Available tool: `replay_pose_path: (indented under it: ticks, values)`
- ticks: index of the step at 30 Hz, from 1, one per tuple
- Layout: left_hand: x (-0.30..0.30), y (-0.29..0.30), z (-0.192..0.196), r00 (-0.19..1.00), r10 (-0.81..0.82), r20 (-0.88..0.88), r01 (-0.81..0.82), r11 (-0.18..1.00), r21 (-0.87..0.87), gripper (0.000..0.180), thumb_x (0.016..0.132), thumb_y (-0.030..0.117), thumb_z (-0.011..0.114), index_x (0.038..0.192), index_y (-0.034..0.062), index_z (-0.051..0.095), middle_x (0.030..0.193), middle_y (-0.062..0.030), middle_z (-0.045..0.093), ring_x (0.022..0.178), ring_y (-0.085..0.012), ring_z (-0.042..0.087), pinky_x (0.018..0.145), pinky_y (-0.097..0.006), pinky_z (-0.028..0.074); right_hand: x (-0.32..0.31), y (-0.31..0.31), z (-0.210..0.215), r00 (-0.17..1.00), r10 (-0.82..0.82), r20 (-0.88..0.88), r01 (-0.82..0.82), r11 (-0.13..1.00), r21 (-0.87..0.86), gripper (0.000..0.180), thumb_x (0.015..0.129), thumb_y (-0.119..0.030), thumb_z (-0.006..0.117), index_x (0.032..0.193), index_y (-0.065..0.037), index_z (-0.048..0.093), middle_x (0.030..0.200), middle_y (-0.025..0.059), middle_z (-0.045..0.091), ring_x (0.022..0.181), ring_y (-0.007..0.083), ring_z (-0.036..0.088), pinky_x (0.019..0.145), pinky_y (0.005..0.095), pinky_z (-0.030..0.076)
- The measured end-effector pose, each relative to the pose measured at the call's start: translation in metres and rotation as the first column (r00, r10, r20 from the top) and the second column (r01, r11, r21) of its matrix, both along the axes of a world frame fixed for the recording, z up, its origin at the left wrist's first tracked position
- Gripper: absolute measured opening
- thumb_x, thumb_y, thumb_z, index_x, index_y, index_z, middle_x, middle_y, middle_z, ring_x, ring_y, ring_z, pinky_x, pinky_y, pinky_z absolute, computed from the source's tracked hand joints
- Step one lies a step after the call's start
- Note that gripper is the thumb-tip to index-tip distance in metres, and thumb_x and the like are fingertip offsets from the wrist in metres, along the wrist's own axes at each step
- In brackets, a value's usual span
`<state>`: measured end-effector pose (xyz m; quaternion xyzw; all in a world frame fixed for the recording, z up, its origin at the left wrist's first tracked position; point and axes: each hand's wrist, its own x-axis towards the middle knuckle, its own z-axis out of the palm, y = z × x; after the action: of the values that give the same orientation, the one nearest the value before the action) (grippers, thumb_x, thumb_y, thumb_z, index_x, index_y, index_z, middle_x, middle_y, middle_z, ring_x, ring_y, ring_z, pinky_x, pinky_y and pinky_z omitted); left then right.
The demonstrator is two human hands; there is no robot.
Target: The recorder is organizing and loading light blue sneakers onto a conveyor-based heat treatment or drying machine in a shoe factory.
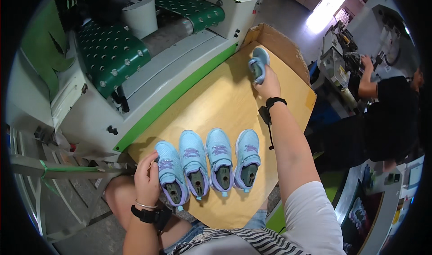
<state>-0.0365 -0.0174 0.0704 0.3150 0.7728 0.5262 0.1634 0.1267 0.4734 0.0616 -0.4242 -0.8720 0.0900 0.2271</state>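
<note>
Several light blue sneakers with purple laces stand side by side on the wooden tabletop point(202, 113), toes pointing away from me. Against the outer side of the leftmost sneaker point(167, 165) my left hand point(147, 178) presses its bent fingers, closed at the shoe's edge. The rightmost sneaker in the row point(248, 158) stands slightly apart from the others. At the far end of the table, my right hand point(268, 84) grips another light blue sneaker point(260, 59) near its heel. My palm hides part of that shoe.
A machine with a green perforated belt point(114, 52) borders the table on the left. A cardboard edge point(283, 48) rises at the table's far end. To the right, another person point(391, 106) works beside other equipment. A metal frame point(49, 174) stands at my left.
</note>
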Motion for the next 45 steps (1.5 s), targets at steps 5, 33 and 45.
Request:
replay_pose_path:
  ticks: [5,33,45]
  values:
    - [0.000,0.000,-0.009,0.995,-0.032,0.092,0.027,0.998,0.058,0.026,0.101,0.005,0.050,0.119,-0.0032,0.066,0.130,-0.0174,0.065,0.120,-0.0280,0.061,0.104,-0.037,0.046,0.072,-0.011,-0.007,0.895,-0.298,-0.333,0.125,0.881,-0.455,0.062,0.079,-0.027,0.078,0.128,0.005,0.059,0.112,0.0216,0.071,0.103,0.0357,0.070,0.090,0.0398,0.055]
    - [0.039,-0.018,-0.019,0.986,-0.147,-0.079,0.151,0.988,0.042,0.051,0.110,0.030,0.043,0.149,-0.0016,0.041,0.151,-0.0213,0.048,0.138,-0.0337,0.047,0.114,-0.039,0.036,0.195,-0.344,-0.009,0.919,-0.256,-0.301,0.168,0.942,-0.290,0.068,0.084,-0.030,0.076,0.131,0.007,0.043,0.125,0.0280,0.053,0.120,0.0451,0.050,0.104,0.0498,0.041]
    - [0.032,-0.022,-0.029,0.984,-0.159,-0.077,0.163,0.985,0.048,0.048,0.109,0.028,0.044,0.147,-0.0019,0.043,0.152,-0.0216,0.045,0.141,-0.0348,0.044,0.116,-0.041,0.034,0.190,-0.343,-0.011,0.891,-0.329,-0.313,0.168,0.879,-0.446,0.083,0.082,-0.033,0.078,0.147,0.000,0.038,0.127,0.0282,0.056,0.122,0.0450,0.050,0.104,0.0500,0.041]
